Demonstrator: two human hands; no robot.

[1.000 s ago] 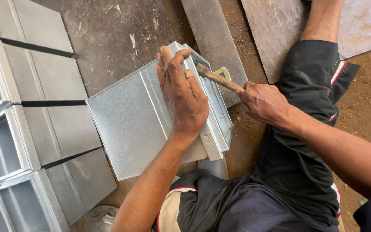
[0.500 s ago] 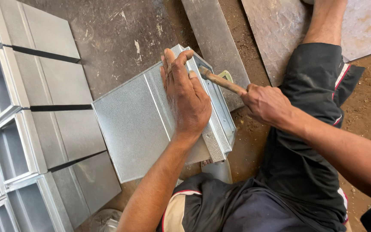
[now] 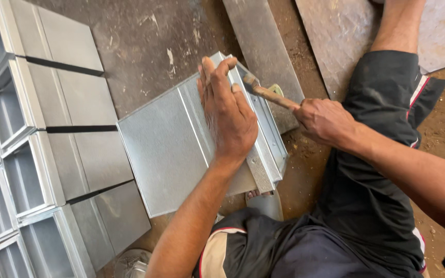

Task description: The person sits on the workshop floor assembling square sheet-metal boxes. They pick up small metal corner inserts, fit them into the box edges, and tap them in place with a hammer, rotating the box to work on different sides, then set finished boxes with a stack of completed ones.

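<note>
A folded galvanised sheet-metal box piece (image 3: 168, 149) lies tilted on the dark floor in front of me. My left hand (image 3: 227, 110) presses flat on its upper right part, fingers spread toward the far edge. My right hand (image 3: 325, 121) grips the wooden handle of a hammer (image 3: 269, 94). The hammer's head rests at the box's folded right rim, close to my left fingertips. My legs in dark shorts lie to the right and below.
A row of several finished open-ended metal boxes (image 3: 37, 149) stands along the left. A long flat metal strip (image 3: 261, 46) and a rusty sheet (image 3: 341, 36) lie on the dirt floor at the top. A bare foot shows under the box.
The view has shifted slightly, so the box and the row of boxes sit further right. The hammer head has come down closer to the rim beside my left fingers.
</note>
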